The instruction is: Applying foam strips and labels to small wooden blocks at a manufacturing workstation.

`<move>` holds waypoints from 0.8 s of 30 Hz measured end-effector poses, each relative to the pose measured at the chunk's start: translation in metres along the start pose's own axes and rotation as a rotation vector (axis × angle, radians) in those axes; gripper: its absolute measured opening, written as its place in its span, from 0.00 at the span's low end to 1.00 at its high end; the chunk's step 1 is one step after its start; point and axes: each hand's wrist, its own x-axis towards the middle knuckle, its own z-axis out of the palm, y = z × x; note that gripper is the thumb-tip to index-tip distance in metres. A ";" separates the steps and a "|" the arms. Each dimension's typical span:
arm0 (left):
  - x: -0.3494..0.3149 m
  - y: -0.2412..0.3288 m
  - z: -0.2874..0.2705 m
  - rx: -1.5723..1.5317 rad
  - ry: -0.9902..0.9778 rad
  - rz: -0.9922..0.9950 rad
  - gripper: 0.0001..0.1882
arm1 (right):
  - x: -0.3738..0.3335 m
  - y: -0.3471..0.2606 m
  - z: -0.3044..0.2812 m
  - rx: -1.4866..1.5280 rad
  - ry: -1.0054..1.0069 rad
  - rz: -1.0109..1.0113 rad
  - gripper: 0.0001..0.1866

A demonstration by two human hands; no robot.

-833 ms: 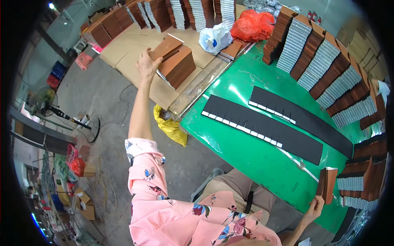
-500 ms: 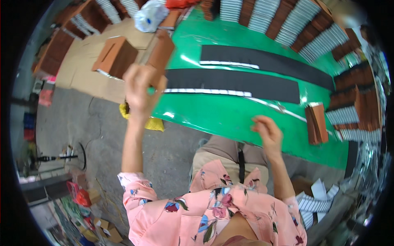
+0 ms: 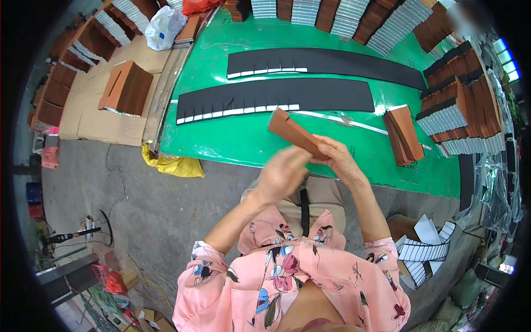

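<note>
A long flat brown folded piece (image 3: 296,131) with a pale edge at its far end is held at a slant over the green table (image 3: 221,138). My right hand (image 3: 338,159) closes its fingers on the near right end. Smeared by motion, my left hand (image 3: 283,174) is at the near side of the piece; its fingers do not show clearly. Beyond it lies a black strip (image 3: 332,95) with white tabs along part of its near edge, and a second black strip (image 3: 354,62) lies farther back. To the right, several similar brown pieces (image 3: 404,135) lean together.
At the left a stack of brown pieces (image 3: 127,88) stands on cardboard (image 3: 77,119). Rows of brown and silver-grey stacks line the far edge and the right side (image 3: 464,110). A yellow bag (image 3: 174,163) hangs by the table's left corner; a white plastic bag (image 3: 165,27) lies behind.
My left hand has come from the far left toward the middle with a brown piece. My right hand, empty before, now grips that piece.
</note>
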 end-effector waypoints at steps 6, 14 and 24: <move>0.014 -0.062 -0.017 -0.029 0.007 -0.466 0.24 | 0.009 -0.015 -0.041 -0.727 -0.020 -0.119 0.19; 0.004 -0.072 -0.011 0.001 -0.037 -0.409 0.17 | 0.055 -0.064 -0.035 -1.472 -0.006 -0.810 0.14; 0.022 -0.083 -0.014 0.202 -0.151 -0.199 0.21 | 0.138 -0.091 -0.020 -1.991 -0.655 -0.716 0.23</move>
